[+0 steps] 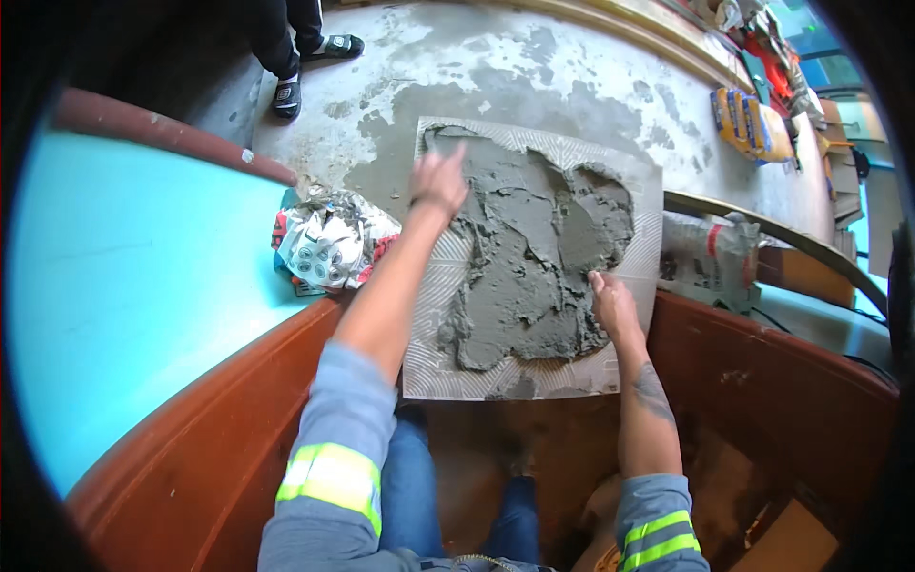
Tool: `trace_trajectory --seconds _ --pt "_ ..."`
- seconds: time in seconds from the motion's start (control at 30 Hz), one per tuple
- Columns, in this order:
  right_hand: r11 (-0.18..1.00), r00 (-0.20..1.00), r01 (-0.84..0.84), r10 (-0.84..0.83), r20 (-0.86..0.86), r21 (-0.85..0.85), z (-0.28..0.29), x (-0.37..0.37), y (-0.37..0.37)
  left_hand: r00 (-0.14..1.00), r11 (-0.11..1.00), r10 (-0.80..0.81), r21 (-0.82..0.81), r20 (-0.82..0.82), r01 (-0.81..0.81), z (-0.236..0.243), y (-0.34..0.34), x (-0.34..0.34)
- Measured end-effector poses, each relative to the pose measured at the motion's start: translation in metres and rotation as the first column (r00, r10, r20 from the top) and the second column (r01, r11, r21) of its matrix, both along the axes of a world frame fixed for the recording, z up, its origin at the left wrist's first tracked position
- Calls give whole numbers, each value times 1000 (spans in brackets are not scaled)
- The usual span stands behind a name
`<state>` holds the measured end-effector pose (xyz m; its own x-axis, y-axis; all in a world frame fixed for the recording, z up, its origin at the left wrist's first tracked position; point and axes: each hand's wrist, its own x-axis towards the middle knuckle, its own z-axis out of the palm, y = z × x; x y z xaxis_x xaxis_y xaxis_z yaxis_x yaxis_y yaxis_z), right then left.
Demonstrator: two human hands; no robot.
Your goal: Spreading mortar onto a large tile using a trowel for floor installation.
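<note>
A large square tile [416,372], ribbed side up, carries a thick, uneven spread of wet grey mortar [524,257]. At the spread's upper left is my left hand [438,181], fingers partly stretched and apart, close to or touching the mortar. My right hand [613,310] is closed at the lower right edge of the mortar; what it grips, if anything, is hidden. A crumpled printed bag [329,248] lies left of the tile, beside my left forearm.
I stand within reddish-brown raised sides [762,372]. Left are a turquoise surface [143,267] and red pipe [172,133]. A person's legs [281,48] stand top left on stained concrete [381,76]. Yellow bags [753,129], boards [667,38] and a curved strip [782,229] lie right.
</note>
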<state>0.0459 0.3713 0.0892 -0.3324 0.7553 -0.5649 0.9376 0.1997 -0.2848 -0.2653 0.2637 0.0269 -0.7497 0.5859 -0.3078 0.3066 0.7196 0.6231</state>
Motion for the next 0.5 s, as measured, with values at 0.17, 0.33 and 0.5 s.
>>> trace_trajectory --seconds 0.17,0.33,0.5 --pt "999 999 10 -8 -37 41 -22 10 23 923 895 -289 -413 -254 167 -39 111 -26" --pt "992 993 -7 21 -112 129 -33 22 44 909 810 -368 -549 -197 209 -53 157 -23" --pt "987 993 -9 28 -118 160 -33 48 71 878 870 -400 -410 -265 273 -51 177 19"
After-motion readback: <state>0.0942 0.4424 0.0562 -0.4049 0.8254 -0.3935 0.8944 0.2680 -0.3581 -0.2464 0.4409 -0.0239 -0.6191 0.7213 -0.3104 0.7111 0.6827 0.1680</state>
